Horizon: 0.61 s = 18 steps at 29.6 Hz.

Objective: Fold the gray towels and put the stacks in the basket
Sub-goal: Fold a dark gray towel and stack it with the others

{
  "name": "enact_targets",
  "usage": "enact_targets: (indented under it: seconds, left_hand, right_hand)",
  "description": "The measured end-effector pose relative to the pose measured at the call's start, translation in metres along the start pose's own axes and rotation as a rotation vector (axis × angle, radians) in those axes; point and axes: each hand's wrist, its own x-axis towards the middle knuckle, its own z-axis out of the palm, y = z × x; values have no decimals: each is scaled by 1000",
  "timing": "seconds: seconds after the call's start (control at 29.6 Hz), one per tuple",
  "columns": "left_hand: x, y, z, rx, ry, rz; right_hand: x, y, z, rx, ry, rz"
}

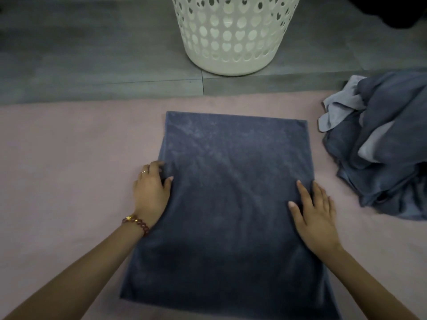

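A dark gray towel [226, 192] lies spread flat on a pink mat, its long side running away from me. My left hand [151, 190] grips the towel's left edge, fingers curled under the cloth and thumb on top. My right hand [316, 213] rests flat on the towel near its right edge, fingers straight. A heap of unfolded gray towels [379, 146], dark and lighter ones, sits at the right. The white perforated basket [233, 35] stands on the floor beyond the mat, straight ahead.
The pink mat [69, 169] covers the near floor, with bare room left of the towel. Gray floor tiles [92, 54] lie beyond it around the basket. A dark shape [397, 10] fills the top right corner.
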Motion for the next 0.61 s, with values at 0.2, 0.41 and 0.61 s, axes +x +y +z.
enact_targets:
  seconds: [0.2,0.41,0.61]
  left_hand:
    - [-5,0,-13,-209,-89,-58]
    - [-8,-15,-16,-151,-59,-14]
    - [-17,-9,-13,-42,-6,0]
  right_hand:
    - [-28,6,-11,129,13,59]
    - [-42,17,-10,-27,-114,16]
    - [-44,11,-8,11,-91,59]
